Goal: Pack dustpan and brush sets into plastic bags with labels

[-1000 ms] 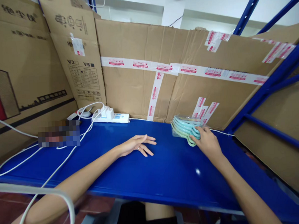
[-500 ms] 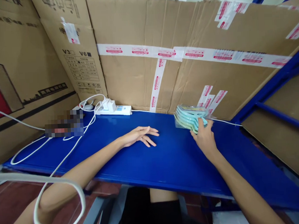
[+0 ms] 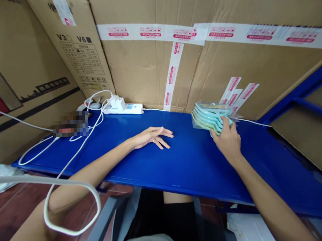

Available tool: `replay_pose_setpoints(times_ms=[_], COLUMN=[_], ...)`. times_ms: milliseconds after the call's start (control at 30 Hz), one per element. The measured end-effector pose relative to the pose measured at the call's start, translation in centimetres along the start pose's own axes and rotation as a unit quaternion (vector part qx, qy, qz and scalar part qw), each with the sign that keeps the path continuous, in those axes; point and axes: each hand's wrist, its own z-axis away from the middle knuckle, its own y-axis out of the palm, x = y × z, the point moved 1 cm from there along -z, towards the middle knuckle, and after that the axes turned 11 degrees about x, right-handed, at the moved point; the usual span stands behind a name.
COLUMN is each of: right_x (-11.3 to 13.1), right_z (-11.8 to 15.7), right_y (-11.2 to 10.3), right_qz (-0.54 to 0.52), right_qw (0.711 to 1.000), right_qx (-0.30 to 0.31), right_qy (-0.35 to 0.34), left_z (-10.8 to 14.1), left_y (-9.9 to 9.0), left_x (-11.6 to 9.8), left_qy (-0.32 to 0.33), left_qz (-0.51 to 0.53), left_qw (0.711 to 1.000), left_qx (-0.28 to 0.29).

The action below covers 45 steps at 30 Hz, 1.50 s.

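A pack of light blue and pale green plastic hangers (image 3: pixel 207 119) in a clear bag is near the back of the blue table, right of the middle. My right hand (image 3: pixel 228 140) grips its near right end, thumb on the near side and fingers over the top. The fingers hide part of that end. My left hand (image 3: pixel 154 138) lies over the middle of the table, fingers loosely spread and a ring on one of them. It holds nothing and is apart from the hangers.
A white power strip (image 3: pixel 132 108) with a plugged-in adapter sits at the back left. White cables (image 3: pixel 79 157) run across the left side, one looping over my left forearm. A blurred-out item (image 3: pixel 70 124) lies at left. Cardboard walls (image 3: pixel 140 71) enclose the blue table (image 3: pixel 179 169).
The head view has tilted downward, so everything sits higher in the picture. My right hand stays on the hangers and my left hand keeps its pose.
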Motion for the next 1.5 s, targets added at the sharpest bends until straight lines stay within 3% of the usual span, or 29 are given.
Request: replay_pose_setpoints(times_ms=[233,400,533,767,1000,1267,1500], right_x=[-0.2,0.0,-0.3,-0.9,-0.2,-0.1,-0.4], right_z=[0.5,0.8,0.4,-0.5,-0.1,0.4,-1.7], right_y=[-0.1,0.1,1.6,3.1,2.5,0.0,0.6], right_qz=[-0.012,0.011,0.037,-0.002,0.013,0.014,0.029], right_qw=[0.998,0.999,0.998,0.999,1.000,0.993,0.980], right_qx=[0.034,0.038,0.045,-0.007,-0.001,-0.105,-0.109], right_qy=[-0.047,-0.018,-0.016,-0.044,-0.028,-0.050,-0.162], left_z=[0.1,0.1,0.1,0.2,0.2,0.2,0.1], left_y=[0.2,0.1,0.1,0.1,0.3,0.4,0.2], left_x=[-0.2,-0.2,-0.2,-0.1,-0.2,-0.3,0.2], left_qy=[0.000,0.001,-0.001,-0.003,0.000,0.004,0.002], left_qz=[-0.002,-0.002,-0.005,-0.005,-0.009,-0.015,-0.019], left_qw=[1.000,1.000,1.000,1.000,1.000,1.000,1.000], left_qx=[0.000,0.000,0.004,0.004,-0.001,-0.005,-0.007])
